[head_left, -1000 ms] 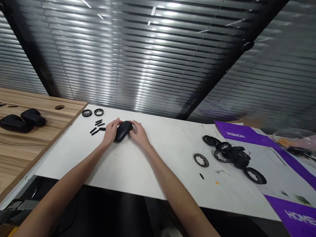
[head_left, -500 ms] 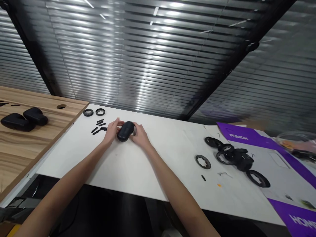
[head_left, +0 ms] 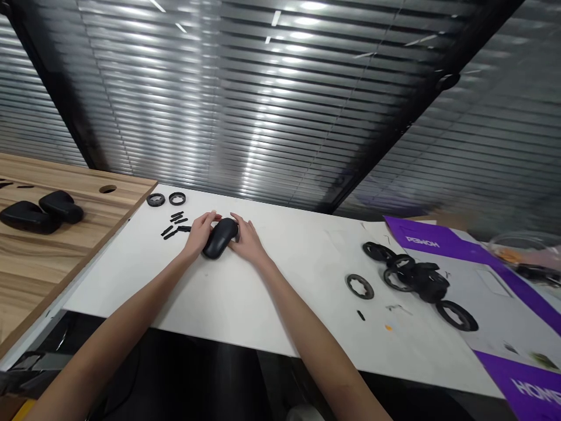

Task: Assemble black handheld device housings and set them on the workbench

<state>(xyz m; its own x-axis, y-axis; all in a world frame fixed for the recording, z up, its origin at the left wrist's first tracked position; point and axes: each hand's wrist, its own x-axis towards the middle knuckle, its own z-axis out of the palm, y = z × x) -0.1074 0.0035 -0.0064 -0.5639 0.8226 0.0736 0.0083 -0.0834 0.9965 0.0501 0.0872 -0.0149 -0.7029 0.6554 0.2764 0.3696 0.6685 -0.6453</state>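
Observation:
A smooth black rounded casing (head_left: 220, 238) is between my two hands, tilted over the white table (head_left: 245, 298). My left hand (head_left: 201, 232) closes on its left side, and my right hand (head_left: 248, 238) grips its right side near the top. The fingers behind the casing are partly hidden. Just left of my left hand lie several small black strips (head_left: 175, 225). Beyond them are two black rings, one (head_left: 155, 200) at the far left and another (head_left: 177, 199) beside it.
Two black rounded casings (head_left: 33, 217) lie on the wooden table (head_left: 87, 234) at left. To the right are a toothed black ring (head_left: 360, 286), a pile of black parts (head_left: 423, 280), a small black strip (head_left: 360, 315) and a purple-and-white box (head_left: 464, 292). Slatted blinds (head_left: 245, 105) stand behind.
The casing has turned in my hands, and its lower end now reaches further down and left. My fingers have shifted slightly around it. Nothing else on the table has moved.

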